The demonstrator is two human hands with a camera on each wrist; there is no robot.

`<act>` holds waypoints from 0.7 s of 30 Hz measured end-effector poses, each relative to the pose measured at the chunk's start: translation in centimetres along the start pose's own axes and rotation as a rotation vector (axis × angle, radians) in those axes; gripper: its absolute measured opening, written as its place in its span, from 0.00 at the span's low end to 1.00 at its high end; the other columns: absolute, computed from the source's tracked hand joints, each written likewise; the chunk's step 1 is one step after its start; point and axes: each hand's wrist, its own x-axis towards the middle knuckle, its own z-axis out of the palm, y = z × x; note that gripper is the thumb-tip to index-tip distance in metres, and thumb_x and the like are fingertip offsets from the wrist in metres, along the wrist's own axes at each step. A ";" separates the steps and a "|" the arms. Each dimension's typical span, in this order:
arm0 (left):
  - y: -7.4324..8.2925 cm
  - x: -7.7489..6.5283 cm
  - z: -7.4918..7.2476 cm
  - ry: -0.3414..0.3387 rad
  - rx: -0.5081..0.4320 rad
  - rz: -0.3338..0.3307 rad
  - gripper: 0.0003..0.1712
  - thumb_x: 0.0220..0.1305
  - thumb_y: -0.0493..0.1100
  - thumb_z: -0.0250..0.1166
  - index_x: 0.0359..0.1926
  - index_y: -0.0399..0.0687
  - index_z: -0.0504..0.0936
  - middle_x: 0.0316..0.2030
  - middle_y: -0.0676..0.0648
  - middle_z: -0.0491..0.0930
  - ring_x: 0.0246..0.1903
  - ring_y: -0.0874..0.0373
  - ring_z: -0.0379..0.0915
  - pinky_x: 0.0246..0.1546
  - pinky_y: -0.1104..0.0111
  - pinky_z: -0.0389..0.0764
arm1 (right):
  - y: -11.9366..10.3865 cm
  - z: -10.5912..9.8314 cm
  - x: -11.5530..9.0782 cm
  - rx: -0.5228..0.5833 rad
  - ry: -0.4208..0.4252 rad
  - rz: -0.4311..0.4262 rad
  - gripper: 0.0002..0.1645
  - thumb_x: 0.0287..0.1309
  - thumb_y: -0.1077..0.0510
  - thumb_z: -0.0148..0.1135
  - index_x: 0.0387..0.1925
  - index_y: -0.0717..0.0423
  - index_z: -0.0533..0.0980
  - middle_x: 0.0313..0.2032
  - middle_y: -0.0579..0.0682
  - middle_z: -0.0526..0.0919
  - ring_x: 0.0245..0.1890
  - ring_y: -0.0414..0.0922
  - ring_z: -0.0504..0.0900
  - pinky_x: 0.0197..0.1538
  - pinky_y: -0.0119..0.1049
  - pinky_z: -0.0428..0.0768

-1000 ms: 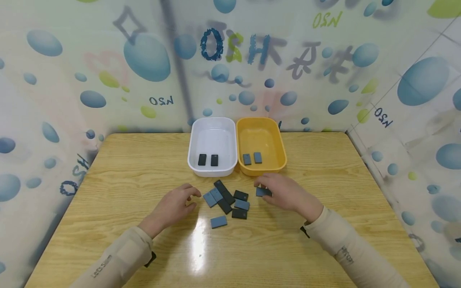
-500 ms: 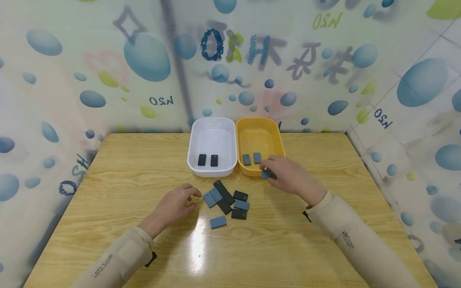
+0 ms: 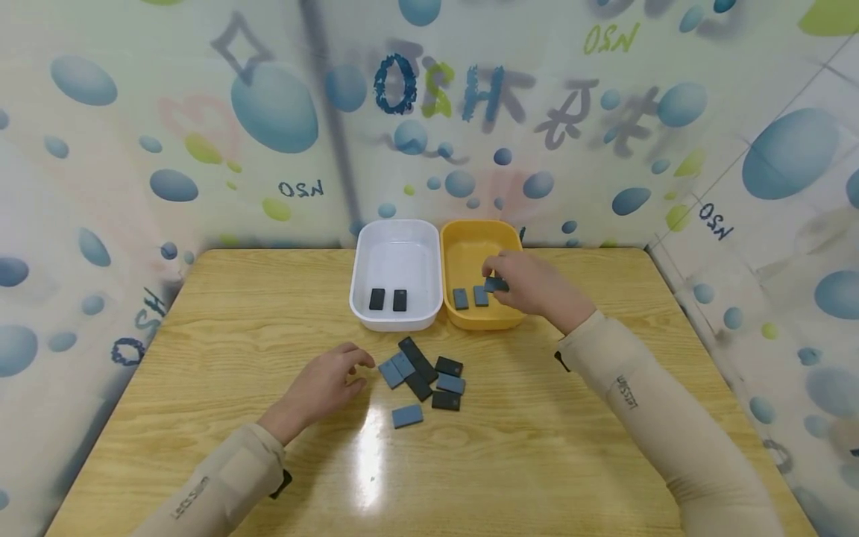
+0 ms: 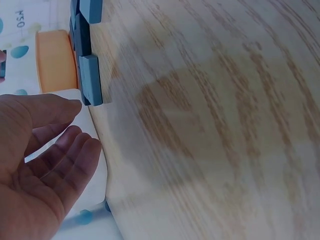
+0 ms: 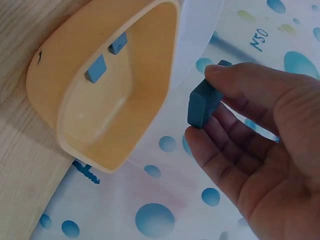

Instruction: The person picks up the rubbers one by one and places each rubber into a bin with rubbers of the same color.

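Note:
My right hand (image 3: 533,283) pinches a small blue rectangular block (image 5: 201,104) between thumb and fingertips, over the yellow tub (image 3: 483,321). Two more blue blocks, one of them (image 3: 460,299) on the left, lie on that tub's floor near its front wall. On the table, my left hand (image 3: 323,384) rests with fingers loosely curled and holding nothing, just left of a pile of blocks. In that pile, two blue blocks (image 4: 91,80) lean on or lie against black ones (image 3: 417,359). A single blue block (image 3: 407,416) lies apart in front.
Against the yellow tub's left side stands a white tub (image 3: 396,324) holding two black blocks, one being the left block (image 3: 377,299). Right of the pile, a blue block (image 3: 450,382) lies between two black ones. A patterned wall covering (image 3: 570,149) rises behind the wooden table (image 3: 255,298).
My right hand has lifted the blue block from the table right of the pile and carried it away from me, over the yellow tub. My left hand has stayed in place.

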 end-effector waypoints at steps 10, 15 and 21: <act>-0.2 -0.1 -0.2 -0.004 -0.008 -0.014 0.14 0.56 0.37 0.69 0.45 0.49 0.83 0.45 0.50 0.81 0.39 0.56 0.80 0.38 0.64 0.83 | 1.6 1.2 2.1 0.058 -0.045 0.105 0.19 0.61 0.57 0.64 0.52 0.58 0.75 0.48 0.56 0.81 0.47 0.52 0.80 0.50 0.46 0.81; -0.2 -0.1 -0.3 -0.010 -0.011 -0.026 0.14 0.57 0.37 0.69 0.45 0.49 0.83 0.45 0.50 0.81 0.39 0.56 0.80 0.39 0.63 0.83 | 2.0 2.5 2.9 0.058 -0.025 0.194 0.20 0.61 0.57 0.65 0.53 0.58 0.75 0.49 0.56 0.81 0.46 0.52 0.80 0.50 0.46 0.80; -0.3 -0.1 -0.3 -0.012 -0.015 -0.038 0.14 0.57 0.37 0.68 0.46 0.49 0.83 0.46 0.49 0.81 0.40 0.55 0.80 0.40 0.63 0.83 | 2.4 4.1 3.8 0.073 -0.010 0.295 0.24 0.61 0.57 0.64 0.57 0.59 0.72 0.53 0.57 0.80 0.49 0.53 0.80 0.53 0.47 0.80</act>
